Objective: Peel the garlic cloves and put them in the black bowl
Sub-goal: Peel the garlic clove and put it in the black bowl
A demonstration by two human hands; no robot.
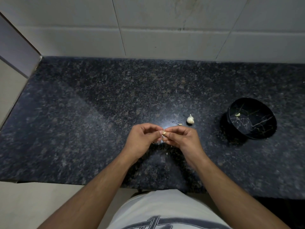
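Note:
My left hand and my right hand meet above the middle of the dark counter, and both pinch one small garlic clove between their fingertips. Thin white skin hangs from the clove. A garlic bulb stands on the counter just beyond my right hand, with a loose clove beside it. The black bowl with gold veins sits tilted at the right and holds one pale clove.
The dark speckled granite counter runs from a white tiled wall at the back to its front edge by my body. Bits of peel lie under my hands. A wall corner bounds the counter's left end.

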